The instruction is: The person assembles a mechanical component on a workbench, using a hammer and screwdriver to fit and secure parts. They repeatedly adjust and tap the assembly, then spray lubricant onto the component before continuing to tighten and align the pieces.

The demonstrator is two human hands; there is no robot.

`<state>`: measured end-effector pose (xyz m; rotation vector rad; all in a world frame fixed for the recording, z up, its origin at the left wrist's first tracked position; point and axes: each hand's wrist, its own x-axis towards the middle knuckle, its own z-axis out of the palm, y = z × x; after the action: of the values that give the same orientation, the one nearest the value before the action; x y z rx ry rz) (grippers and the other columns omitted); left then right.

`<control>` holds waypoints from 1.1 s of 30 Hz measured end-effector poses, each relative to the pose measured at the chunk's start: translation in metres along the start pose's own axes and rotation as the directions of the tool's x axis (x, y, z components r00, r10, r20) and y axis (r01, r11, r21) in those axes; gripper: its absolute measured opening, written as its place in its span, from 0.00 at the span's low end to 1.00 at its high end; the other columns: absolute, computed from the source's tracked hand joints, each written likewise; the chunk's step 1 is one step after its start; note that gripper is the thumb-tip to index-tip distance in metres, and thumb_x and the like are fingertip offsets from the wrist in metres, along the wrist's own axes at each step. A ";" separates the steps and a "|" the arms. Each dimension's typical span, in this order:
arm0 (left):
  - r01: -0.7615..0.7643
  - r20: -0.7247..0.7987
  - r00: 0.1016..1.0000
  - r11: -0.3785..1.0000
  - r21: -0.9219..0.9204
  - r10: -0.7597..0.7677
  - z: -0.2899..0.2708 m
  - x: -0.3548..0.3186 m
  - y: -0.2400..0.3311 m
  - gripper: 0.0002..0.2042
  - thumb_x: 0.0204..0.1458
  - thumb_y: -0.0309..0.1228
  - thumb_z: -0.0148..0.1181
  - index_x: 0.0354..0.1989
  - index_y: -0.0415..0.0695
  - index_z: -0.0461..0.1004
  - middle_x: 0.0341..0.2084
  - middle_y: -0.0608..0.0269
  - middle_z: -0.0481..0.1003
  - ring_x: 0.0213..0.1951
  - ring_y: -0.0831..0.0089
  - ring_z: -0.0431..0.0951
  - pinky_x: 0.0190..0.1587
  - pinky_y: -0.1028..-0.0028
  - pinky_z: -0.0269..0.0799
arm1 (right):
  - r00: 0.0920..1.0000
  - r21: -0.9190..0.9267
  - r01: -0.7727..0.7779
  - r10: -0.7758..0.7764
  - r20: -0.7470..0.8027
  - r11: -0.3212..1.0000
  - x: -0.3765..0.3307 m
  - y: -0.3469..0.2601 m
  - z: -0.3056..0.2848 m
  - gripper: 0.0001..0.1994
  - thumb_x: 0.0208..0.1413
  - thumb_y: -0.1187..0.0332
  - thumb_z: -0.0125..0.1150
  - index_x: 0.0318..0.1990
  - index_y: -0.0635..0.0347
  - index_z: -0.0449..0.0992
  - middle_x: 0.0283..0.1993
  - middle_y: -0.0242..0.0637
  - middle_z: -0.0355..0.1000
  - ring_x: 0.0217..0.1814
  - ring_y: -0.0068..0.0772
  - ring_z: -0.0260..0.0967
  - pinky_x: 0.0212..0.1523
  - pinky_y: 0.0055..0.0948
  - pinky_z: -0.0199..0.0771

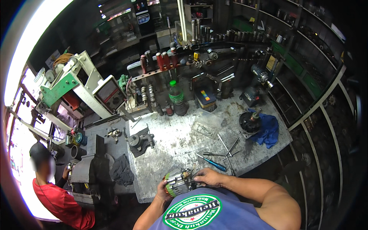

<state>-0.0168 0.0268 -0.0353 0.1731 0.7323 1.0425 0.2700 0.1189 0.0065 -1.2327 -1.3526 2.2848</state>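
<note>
At the bench's near edge, close against my body, is an alternator (179,183) with a ribbed metal casing and a green band. My left hand (162,191) is closed around its left end. My right hand (208,177) has its fingers pinched together at the other end; whatever they grip is too small to make out. Just beyond that hand lie a blue-handled screwdriver (215,164) and a three-armed socket wrench (226,155). Farther off is a clear plastic tray (207,129) with small parts inside.
A dark round motor part (247,124) sits by a blue cloth (270,130) at right. Beyond are a cordless impact wrench (258,76) and a green-capped bottle (176,94). A metal pump-like part (140,142) lies on the left side. Someone in a red shirt (57,203) works at far left.
</note>
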 end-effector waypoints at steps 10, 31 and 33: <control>0.013 -0.005 1.000 0.999 0.053 -0.013 -0.003 0.003 0.003 0.41 0.54 0.57 0.61 0.73 0.44 0.72 0.64 0.46 0.80 0.63 0.44 0.81 0.69 0.41 0.74 | 0.535 -0.713 0.670 -0.799 0.273 0.205 -0.010 -0.007 -0.003 0.07 0.65 0.72 0.70 0.47 0.61 0.86 0.44 0.46 0.76 0.50 0.52 0.77 0.53 0.44 0.79; -0.004 0.079 0.997 1.000 -0.007 0.005 0.017 -0.007 0.007 0.48 0.42 0.49 0.67 0.75 0.37 0.67 0.64 0.41 0.79 0.60 0.47 0.84 0.66 0.47 0.80 | 0.768 -0.385 0.640 -0.545 0.336 0.665 -0.003 -0.016 -0.012 0.10 0.63 0.67 0.74 0.49 0.59 0.86 0.45 0.46 0.78 0.49 0.51 0.79 0.52 0.46 0.80; 0.009 0.043 0.999 0.999 0.038 -0.011 0.026 -0.009 0.010 0.49 0.43 0.49 0.67 0.76 0.37 0.66 0.64 0.41 0.79 0.60 0.46 0.84 0.66 0.47 0.80 | 0.744 -0.500 0.663 -0.563 0.360 0.557 -0.009 -0.024 -0.014 0.10 0.64 0.66 0.72 0.49 0.60 0.86 0.46 0.47 0.78 0.49 0.52 0.79 0.52 0.47 0.80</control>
<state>-0.0106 0.0299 -0.0073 0.2240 0.7133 1.0130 0.2803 0.1358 0.0272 -0.5033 -2.2512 1.4924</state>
